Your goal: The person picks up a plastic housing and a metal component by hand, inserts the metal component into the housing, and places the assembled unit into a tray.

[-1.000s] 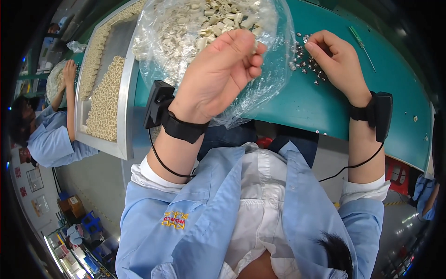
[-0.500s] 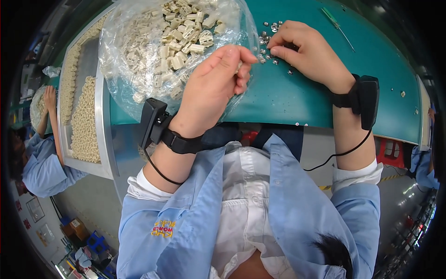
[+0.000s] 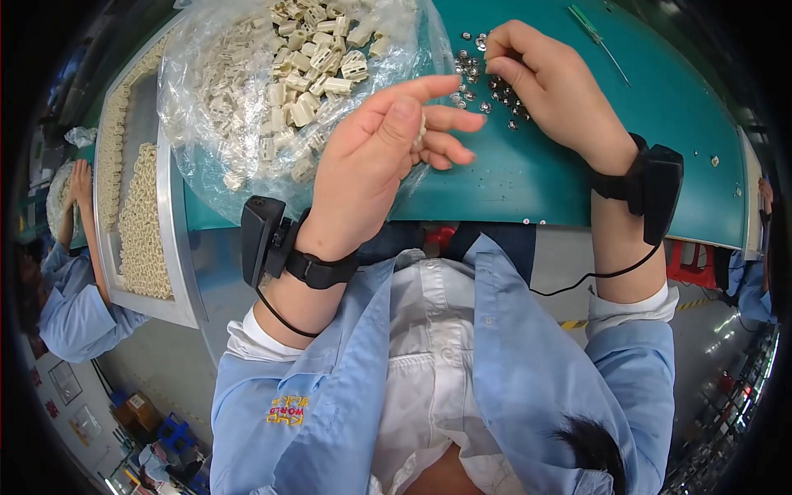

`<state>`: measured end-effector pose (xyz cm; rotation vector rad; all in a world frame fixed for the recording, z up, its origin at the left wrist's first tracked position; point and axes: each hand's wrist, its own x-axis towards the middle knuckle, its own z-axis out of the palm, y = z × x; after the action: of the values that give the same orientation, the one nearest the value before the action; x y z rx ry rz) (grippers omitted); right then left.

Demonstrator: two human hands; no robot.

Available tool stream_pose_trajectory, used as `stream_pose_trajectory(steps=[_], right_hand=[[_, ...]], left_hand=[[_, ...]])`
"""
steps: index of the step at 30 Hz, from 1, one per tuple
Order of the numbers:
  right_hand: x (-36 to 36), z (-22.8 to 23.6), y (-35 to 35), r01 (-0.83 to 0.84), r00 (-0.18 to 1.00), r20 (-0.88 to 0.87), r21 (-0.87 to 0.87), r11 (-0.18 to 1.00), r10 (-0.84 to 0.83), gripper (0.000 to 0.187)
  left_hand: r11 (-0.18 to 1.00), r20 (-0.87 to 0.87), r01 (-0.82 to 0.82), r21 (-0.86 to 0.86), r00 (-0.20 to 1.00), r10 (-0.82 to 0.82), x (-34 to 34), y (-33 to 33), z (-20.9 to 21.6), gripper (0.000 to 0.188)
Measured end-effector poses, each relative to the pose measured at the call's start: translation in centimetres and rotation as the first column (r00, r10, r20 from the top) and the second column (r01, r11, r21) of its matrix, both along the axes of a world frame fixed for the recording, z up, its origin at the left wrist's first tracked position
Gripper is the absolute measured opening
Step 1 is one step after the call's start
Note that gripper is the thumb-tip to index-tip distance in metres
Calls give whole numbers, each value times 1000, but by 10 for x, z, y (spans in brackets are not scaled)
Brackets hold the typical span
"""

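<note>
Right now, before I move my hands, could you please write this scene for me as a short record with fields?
Left hand: holds a cream piece, mostly hidden
Right hand: thumb and forefinger beside the metal bits; grip unclear
Bag: clear plastic, open, full of loose cream pieces
Tray: metal-framed, left of the bag, holding cream parts
Screwdriver: green handle, beyond the right hand
Table: green top

Bright light; metal pieces [image 3: 472, 71] glint; fisheye edges warped, corners black.
</note>
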<state>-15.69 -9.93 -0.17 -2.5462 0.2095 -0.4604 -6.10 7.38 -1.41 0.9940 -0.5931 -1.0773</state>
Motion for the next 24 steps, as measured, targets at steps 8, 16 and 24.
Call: stream_pose_trajectory(steps=[8,16,24], right_hand=[[0,-6,-3,-9,999,48,103,995,4,11],[-6,-4,-12,-75,997,24,525,848,74,12],[-5,-7,-13,-7,1000,-15,632,775,21,14]], left_hand=[[975,87,110,-192,992,-94,14,8,-23,33],[990,128,19,-142,992,-1,5,3,-19,24],[989,115,53,-139,993,-37,11,6,-22,23]])
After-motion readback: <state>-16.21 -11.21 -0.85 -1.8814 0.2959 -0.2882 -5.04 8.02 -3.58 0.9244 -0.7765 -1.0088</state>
